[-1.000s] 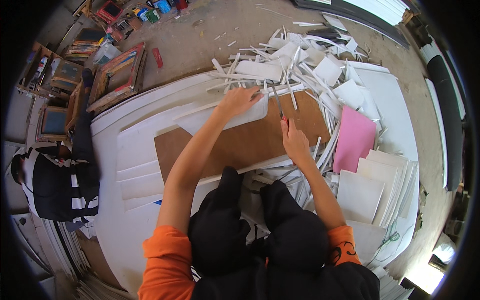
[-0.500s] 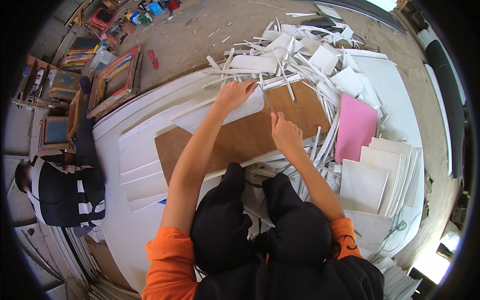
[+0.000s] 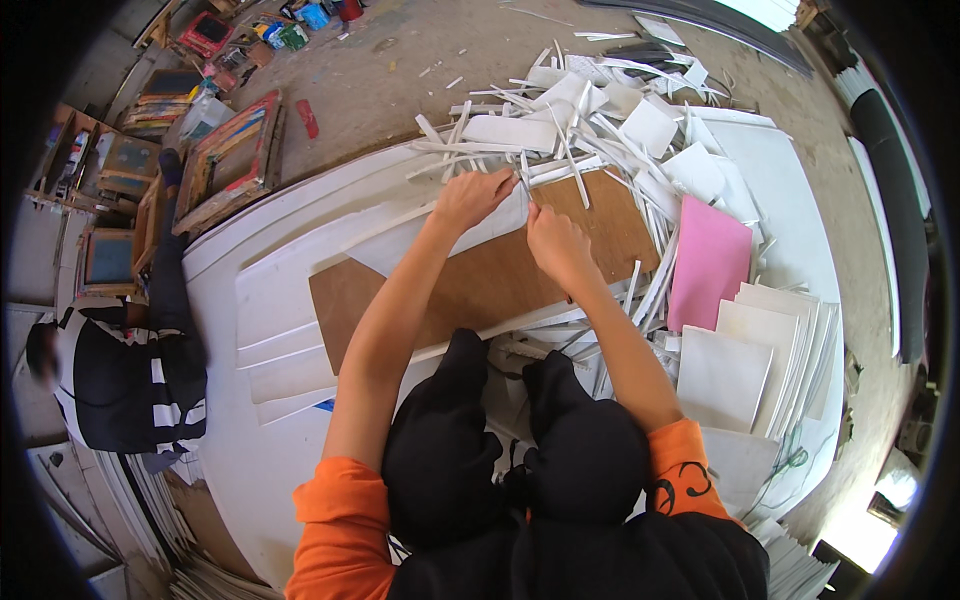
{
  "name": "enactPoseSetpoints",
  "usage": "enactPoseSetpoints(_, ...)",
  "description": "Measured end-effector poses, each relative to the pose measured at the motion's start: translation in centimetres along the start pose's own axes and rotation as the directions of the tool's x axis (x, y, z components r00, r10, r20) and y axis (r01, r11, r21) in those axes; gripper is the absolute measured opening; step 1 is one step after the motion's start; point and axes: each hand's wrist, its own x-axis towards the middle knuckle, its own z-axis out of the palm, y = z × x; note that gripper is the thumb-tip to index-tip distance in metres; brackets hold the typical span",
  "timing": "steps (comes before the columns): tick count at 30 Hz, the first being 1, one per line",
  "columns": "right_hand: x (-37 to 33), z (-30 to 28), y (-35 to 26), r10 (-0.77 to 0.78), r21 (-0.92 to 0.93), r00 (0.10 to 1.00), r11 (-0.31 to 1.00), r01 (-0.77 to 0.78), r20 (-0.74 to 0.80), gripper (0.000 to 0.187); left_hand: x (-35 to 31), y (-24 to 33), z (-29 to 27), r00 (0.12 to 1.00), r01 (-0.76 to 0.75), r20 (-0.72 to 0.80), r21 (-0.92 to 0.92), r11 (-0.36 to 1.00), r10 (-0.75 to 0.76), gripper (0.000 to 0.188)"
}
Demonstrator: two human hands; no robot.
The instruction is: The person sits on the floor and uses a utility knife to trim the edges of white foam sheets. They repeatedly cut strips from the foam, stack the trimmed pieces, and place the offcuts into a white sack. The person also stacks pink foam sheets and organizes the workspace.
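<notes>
A white foam-like sheet (image 3: 488,233) lies across a brown board (image 3: 440,285) in front of my knees. My left hand (image 3: 472,200) is closed on the sheet's far right end, with its fingertips beside a narrow upright white strip (image 3: 524,168). Just to the right, my right hand (image 3: 558,245) is closed round a slim knife. Its handle is mostly hidden in the fist, and the thin blade (image 3: 527,190) points away from me at the sheet's right edge. The two hands are close together but apart.
White offcuts (image 3: 570,105) are heaped beyond and right of the board. A pink sheet (image 3: 712,262) and stacked white sheets (image 3: 725,372) lie at right. Another person (image 3: 125,375) sits at left, near wooden frames (image 3: 232,160). My black-clad knees (image 3: 585,440) flank the near side.
My right hand has moved away from me and slightly left, bringing the knife closer to my left hand. The left hand has shifted only slightly.
</notes>
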Motion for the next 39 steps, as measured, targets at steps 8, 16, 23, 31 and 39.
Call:
enactPoseSetpoints(8, 2.7, 0.6, 0.2, 0.017, 0.041, 0.993, 0.999, -0.022, 0.119, 0.053, -0.3, -0.3, 0.6, 0.996, -0.086, 0.013, 0.054, 0.995, 0.085, 0.027)
enactPoseSetpoints(16, -1.8, -1.9, -0.6, 0.139, 0.018, 0.964, 0.989, -0.147, 0.227, 0.044, -0.3, -0.9, 1.1, 0.989, -0.137, -0.056, 0.044, 0.99, 0.139, 0.028)
enactPoseSetpoints(23, 1.6, -0.7, -0.4, 0.1, 0.014, 0.959, 0.994, -0.107, 0.264, 0.044, -0.3, -0.7, 1.0, 0.977, -0.206, -0.072, -0.054, 0.977, 0.202, 0.028)
enactPoseSetpoints(31, 2.8, -1.0, -1.9, 0.211, 0.001, 0.867, 0.972, -0.236, 0.451, 0.037, 0.0, 0.3, 0.5, 0.98, -0.144, -0.162, -0.168, 0.975, 0.117, 0.028)
enactPoseSetpoints(39, 1.3, -0.4, -0.5, 0.085, -0.058, 0.951, 0.996, -0.071, 0.299, 0.033, 1.1, 0.7, 1.1, 0.974, -0.147, -0.214, -0.326, 0.934, 0.078, 0.028)
